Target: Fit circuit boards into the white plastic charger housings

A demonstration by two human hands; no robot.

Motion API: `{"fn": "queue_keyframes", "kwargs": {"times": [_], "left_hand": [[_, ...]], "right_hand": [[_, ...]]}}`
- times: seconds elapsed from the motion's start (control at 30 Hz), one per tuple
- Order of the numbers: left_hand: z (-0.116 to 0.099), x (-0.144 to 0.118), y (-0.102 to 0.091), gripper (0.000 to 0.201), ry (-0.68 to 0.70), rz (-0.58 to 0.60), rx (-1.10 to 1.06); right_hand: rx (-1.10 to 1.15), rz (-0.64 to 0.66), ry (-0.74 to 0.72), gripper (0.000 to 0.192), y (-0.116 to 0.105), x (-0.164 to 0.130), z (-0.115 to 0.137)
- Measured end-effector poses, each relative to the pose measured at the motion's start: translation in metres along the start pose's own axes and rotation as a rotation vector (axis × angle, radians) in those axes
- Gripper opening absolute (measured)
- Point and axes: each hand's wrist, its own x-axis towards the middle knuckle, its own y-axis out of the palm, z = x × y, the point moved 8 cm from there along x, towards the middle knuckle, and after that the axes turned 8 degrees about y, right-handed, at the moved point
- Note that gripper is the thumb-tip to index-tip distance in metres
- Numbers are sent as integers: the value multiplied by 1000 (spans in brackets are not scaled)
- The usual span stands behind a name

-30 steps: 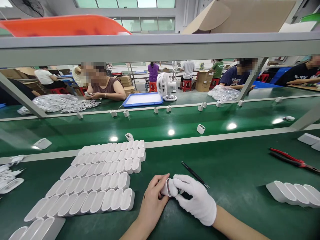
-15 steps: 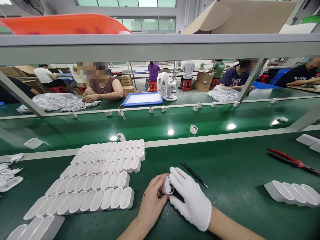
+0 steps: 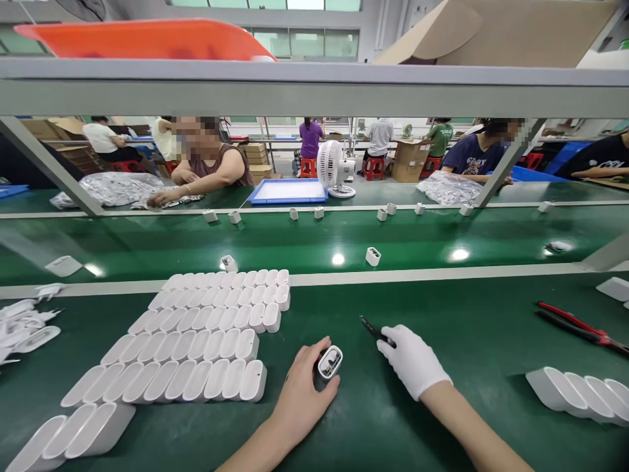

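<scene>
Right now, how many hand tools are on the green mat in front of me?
2: black tweezers under the fingertips of the gloved right hand, and red-handled pliers at the far right.

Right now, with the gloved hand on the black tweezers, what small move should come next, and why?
Probably close the right hand on the black tweezers and lift them toward the white shell. The left hand holds that shell on the green table with its open end facing up, and the gloved fingers already touch the tweezers.
</scene>
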Motion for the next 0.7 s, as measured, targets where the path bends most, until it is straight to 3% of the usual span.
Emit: {"fn": "queue_keyframes", "kwargs": {"times": [0.1,0.17,0.23,0.33,0.53,0.7], "left_hand": [[0,2,3,42,14,39,-18],[-2,4,6,44,64,66,-44],[-5,4,8,47,128,71,-59],[-7,3,9,51,182,71,-63],[-2,4,10,51,152,82,-72],[-3,4,10,51,149,91,-72]], "right_hand": [[357,312,286,15,16,3,-21],[637,446,399,22,25,-4,-13],[938,510,417,28,30,-12,7],[1238,493,396,37,38,-23,28],[1190,451,407,43,64,-31,29],[1113,362,397,43,58,-28,28]]}}
